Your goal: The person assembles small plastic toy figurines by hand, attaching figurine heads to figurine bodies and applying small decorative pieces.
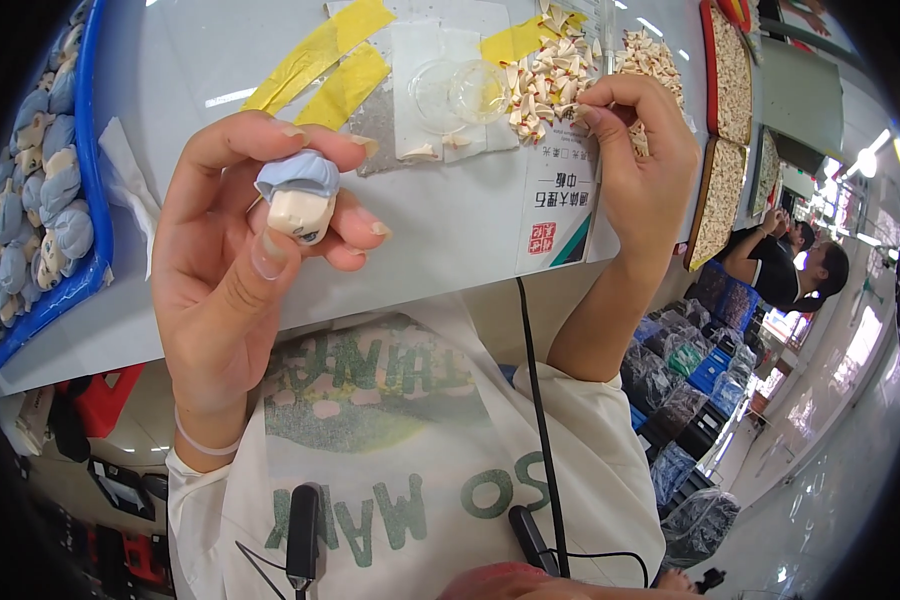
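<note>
My left hand (pixel 205 240), raised over the near left of the table, is closed round a small doll head (pixel 302 208). The head has a cream face with a painted eye and a light blue cap or hair piece. On the right, my right hand (pixel 650 150) pinches thumb and forefinger together at the edge of a pile of small cream pointed pieces (pixel 550 85), some with red tips. Whether a piece is between those fingertips cannot be made out. Two clear round dishes (pixel 478 92) stand left of the pile, with a few loose pieces (pixel 422 153) nearby.
A blue tray (pixel 92 200) full of similar doll heads stands at far left, beside white tissue (pixel 125 170). Yellow tape strips (pixel 320 55) cross the table. Red-edged trays (pixel 730 90) of small pieces line the right edge. People (pixel 785 265) sit beyond wrapped crates (pixel 685 350).
</note>
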`<state>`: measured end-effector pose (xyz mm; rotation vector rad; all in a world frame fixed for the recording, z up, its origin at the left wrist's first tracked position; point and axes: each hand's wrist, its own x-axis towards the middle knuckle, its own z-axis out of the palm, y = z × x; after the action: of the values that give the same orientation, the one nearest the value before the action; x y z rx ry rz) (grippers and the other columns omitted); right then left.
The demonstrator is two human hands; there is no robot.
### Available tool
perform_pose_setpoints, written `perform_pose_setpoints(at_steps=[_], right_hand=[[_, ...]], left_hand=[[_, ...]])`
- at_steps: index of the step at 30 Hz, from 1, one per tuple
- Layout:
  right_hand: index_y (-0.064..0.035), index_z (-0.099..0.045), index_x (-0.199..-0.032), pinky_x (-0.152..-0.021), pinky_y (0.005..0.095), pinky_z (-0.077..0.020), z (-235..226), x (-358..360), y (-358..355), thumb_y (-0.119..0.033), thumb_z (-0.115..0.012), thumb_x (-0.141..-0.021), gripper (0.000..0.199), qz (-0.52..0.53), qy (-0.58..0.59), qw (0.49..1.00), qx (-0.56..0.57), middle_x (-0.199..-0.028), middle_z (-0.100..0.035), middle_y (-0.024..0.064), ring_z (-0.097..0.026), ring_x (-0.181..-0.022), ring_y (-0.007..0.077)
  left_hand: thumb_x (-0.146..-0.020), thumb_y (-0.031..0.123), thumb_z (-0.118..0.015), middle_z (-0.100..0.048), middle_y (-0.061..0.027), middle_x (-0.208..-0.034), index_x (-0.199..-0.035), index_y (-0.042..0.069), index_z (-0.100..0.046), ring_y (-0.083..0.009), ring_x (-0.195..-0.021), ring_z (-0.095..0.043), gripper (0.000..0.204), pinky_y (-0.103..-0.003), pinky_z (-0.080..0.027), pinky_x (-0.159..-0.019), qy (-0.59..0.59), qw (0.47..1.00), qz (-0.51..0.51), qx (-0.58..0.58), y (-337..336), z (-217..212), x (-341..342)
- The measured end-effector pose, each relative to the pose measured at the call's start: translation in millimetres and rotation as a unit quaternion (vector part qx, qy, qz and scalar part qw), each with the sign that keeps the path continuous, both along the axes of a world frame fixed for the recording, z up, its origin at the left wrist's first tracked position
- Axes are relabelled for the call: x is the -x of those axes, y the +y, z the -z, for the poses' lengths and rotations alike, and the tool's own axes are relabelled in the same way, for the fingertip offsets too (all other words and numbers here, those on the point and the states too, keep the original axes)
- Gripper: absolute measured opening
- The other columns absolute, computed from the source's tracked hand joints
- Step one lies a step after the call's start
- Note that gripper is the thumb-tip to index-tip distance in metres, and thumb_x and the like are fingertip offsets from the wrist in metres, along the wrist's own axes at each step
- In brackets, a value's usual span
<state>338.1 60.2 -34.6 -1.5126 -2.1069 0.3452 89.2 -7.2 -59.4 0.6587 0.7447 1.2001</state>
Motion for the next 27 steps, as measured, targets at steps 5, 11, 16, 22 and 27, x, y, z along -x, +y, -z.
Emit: perform_pose_setpoints(at_steps=[5, 11, 16, 22, 27], right_hand=[[-0.0024, -0.059, -0.077, -0.06, 0.0275, -0.0413, -3.6, 3.9, 1.6, 0.001, -0.058, -0.068, 0.01, 0.004, -0.008, 1.0, -0.018, -0.072, -0.056, 0.0064, -0.053, -0.066, 0.0194], [-0.0056, -0.062, -0.084, -0.065, 0.0286, -0.0431, -0.4, 21.6, 3.6, -0.001, -0.061, -0.067, 0.018, -0.1, 0.006, 0.995, -0.029, -0.081, -0.057, 0.0069, -0.055, -0.069, 0.0203], [-0.0052, -0.062, -0.082, -0.062, 0.0276, -0.0439, 0.0, 21.7, -0.7, 0.001, -0.061, -0.065, 0.017, -0.081, 0.006, 0.997, 0.007, -0.079, -0.057, 0.0066, -0.055, -0.07, 0.0192], [-0.0038, -0.061, -0.078, -0.061, 0.0278, -0.044, 2.0, 17.5, -0.5, 0.003, -0.06, -0.065, 0.014, -0.026, -0.029, 0.999, -0.012, -0.075, -0.056, 0.0065, -0.055, -0.069, 0.0202], [-0.0053, -0.061, -0.078, -0.062, 0.0295, -0.0434, 1.2, 20.9, -1.5, 0.0, -0.062, -0.065, 0.015, -0.053, -0.016, 0.997, -0.055, -0.079, -0.057, 0.0058, -0.054, -0.071, 0.0216]], left_hand=[[-0.081, 0.025, -0.059, -0.044, -0.0162, -0.109, -0.116, 0.001, -0.035, -0.0144, -0.079, -0.051, 0.048, -0.019, -0.044, -0.066, 0.01, 1.0, -0.005, 0.002, -1.1, 0.0, 0.0], [-0.081, 0.026, -0.059, -0.044, -0.0158, -0.108, -0.115, 0.0, -0.035, -0.0141, -0.079, -0.051, 0.049, -0.019, -0.043, -0.066, 0.01, 1.0, -0.01, -0.001, -1.5, 0.1, -0.7], [-0.082, 0.026, -0.058, -0.044, -0.0159, -0.108, -0.115, 0.001, -0.035, -0.0142, -0.079, -0.051, 0.048, -0.019, -0.043, -0.066, 0.007, 1.0, -0.001, -0.007, -0.4, 1.4, 0.2], [-0.082, 0.026, -0.058, -0.044, -0.0161, -0.108, -0.114, 0.001, -0.036, -0.0142, -0.079, -0.052, 0.046, -0.019, -0.043, -0.066, 0.007, 1.0, 0.0, -0.012, -1.0, 1.0, 0.5], [-0.082, 0.025, -0.058, -0.044, -0.016, -0.108, -0.114, 0.001, -0.036, -0.0141, -0.079, -0.052, 0.046, -0.019, -0.043, -0.066, 0.013, 1.0, 0.003, -0.011, -1.5, 1.0, 0.2]])
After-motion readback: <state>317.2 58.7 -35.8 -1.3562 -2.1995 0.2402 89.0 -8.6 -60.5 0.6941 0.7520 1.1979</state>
